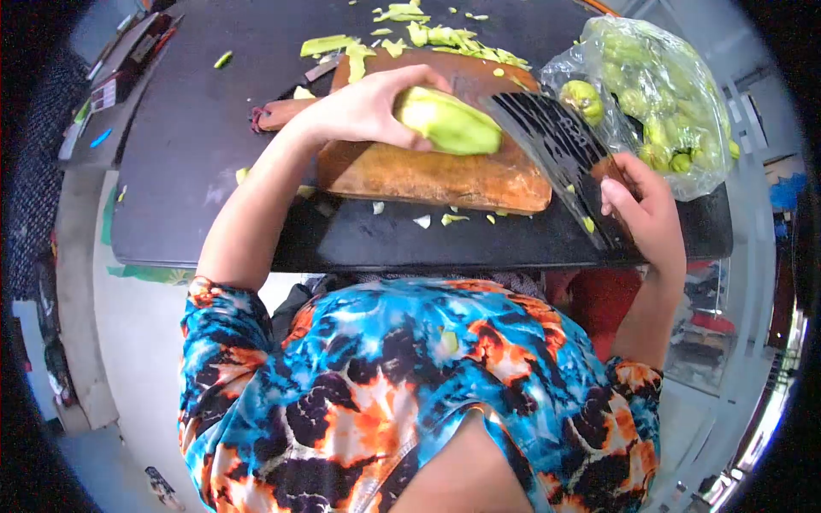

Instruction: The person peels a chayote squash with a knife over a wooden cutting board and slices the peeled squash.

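My left hand is closed around a pale green, peeled chayote, holding it over the wooden cutting board. The fingers wrap its far side and the thumb lies along its near side. To the right, my right hand grips the handle of a cleaver. Its broad, dark, wet-looking blade slants up and left, the tip end close to the chayote but apart from it. The blade covers the board's right part. The board's handle points left, partly behind my left forearm.
A clear plastic bag of several chayotes stands at the table's right, one chayote near its opening. Green peelings lie along the board's far edge. Small scraps are scattered on the dark table, whose near edge meets my body.
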Motion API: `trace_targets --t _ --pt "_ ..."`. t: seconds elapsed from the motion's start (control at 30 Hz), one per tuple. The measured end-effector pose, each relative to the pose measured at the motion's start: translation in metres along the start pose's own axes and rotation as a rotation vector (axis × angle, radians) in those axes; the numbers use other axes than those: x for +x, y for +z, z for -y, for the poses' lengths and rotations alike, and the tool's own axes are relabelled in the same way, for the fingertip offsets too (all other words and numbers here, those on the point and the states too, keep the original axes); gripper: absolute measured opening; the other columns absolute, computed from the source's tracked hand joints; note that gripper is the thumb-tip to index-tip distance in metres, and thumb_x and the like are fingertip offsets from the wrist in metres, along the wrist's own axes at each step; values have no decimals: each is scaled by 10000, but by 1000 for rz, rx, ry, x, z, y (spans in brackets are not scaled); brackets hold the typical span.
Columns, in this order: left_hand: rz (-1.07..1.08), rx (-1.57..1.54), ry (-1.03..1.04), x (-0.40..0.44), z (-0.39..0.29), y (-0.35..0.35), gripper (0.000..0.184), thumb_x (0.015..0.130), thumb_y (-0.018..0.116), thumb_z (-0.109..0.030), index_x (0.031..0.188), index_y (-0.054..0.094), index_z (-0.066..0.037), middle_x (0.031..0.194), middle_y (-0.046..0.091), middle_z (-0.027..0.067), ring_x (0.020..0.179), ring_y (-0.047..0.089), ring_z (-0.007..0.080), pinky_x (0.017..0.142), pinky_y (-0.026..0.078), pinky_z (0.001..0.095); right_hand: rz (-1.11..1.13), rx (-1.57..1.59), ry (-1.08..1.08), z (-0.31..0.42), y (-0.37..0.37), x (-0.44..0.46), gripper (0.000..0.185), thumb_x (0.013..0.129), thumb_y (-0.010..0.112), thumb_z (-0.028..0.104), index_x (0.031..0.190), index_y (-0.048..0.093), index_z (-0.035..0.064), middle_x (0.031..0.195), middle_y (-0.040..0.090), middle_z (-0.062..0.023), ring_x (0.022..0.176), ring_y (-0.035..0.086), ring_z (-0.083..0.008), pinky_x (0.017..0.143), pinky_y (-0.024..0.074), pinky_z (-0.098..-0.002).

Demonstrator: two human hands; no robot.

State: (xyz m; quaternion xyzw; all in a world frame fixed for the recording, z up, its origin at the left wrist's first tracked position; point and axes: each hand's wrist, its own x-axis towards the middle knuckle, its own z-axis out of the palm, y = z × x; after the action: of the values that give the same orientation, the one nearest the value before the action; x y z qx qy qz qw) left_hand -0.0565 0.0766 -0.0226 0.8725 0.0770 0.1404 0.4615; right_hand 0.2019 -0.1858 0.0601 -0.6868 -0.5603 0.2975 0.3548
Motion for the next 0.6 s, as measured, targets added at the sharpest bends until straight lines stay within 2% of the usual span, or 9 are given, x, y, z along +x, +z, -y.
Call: trace_targets --t 0.07,0.13,0.27,0.3,0.4,0.43,0.47,0.53,0.6 --pt "14 88 -7 6 -10 13 616 681 761 -243 1193 507 -14 1074 609 79 1004 567 133 916 443 287 -32 -28 6 8 9 -4 238 894 621 162 1052 563 -7 836 560 -1 675 506 -59 598 421 -218" --pt "-85 33 19 10 2 22 613 681 780 -335 1171 538 -57 974 658 115 917 626 195 844 481 317 -118 -71 -21 14 16 -8 239 908 611 185 1047 569 -4 827 552 -1 658 495 -55 579 408 -214" --pt "-317 6 -89 4 -3 38 615 689 766 -374 1131 548 -5 960 655 143 925 632 199 837 484 327 -235 20 -54 -5 20 -8 186 929 582 175 993 572 0 763 549 21 636 484 -51 561 394 -211" --pt "-362 -8 -148 3 -9 41 648 693 774 -374 1160 529 1 996 646 130 901 639 214 835 494 315 -314 37 -54 -6 29 -7 152 904 599 154 949 588 9 711 546 3 620 496 -82 564 404 -234" --pt "-514 -647 -185 7 -17 57 685 724 766 -363 1243 471 -28 1063 623 100 906 644 210 799 519 310 -369 -206 -324 -7 52 -1 141 855 636 140 916 604 17 688 541 -42 613 521 -130 576 419 -265" --pt "-451 -877 -284 3 -33 56 699 767 743 -327 1311 402 -53 1119 599 82 938 642 196 746 537 302 -356 -255 -292 6 59 -2 170 796 686 142 897 613 26 696 555 -82 622 554 -196 590 438 -301" --pt "-464 -1017 -282 0 -43 60 654 816 694 -305 1330 373 -58 1116 604 93 949 643 190 683 541 298 -334 -422 -466 8 61 3 231 773 728 192 892 612 32 712 583 -80 640 575 -242 590 450 -324" --pt "-540 -1203 -244 4 -31 72 586 857 625 -365 1308 431 -46 1128 614 105 972 632 210 753 534 330 -241 -470 -558 11 68 9 329 765 737 333 863 607 47 697 576 -78 641 569 -284 580 453 -360" --pt "-467 -1388 -264 5 -28 69 552 883 569 -404 1286 479 -38 1146 618 117 1004 617 224 824 514 360 -198 -552 -602 7 75 13 415 755 701 458 840 605 63 689 568 -71 646 564 -286 580 452 -376"
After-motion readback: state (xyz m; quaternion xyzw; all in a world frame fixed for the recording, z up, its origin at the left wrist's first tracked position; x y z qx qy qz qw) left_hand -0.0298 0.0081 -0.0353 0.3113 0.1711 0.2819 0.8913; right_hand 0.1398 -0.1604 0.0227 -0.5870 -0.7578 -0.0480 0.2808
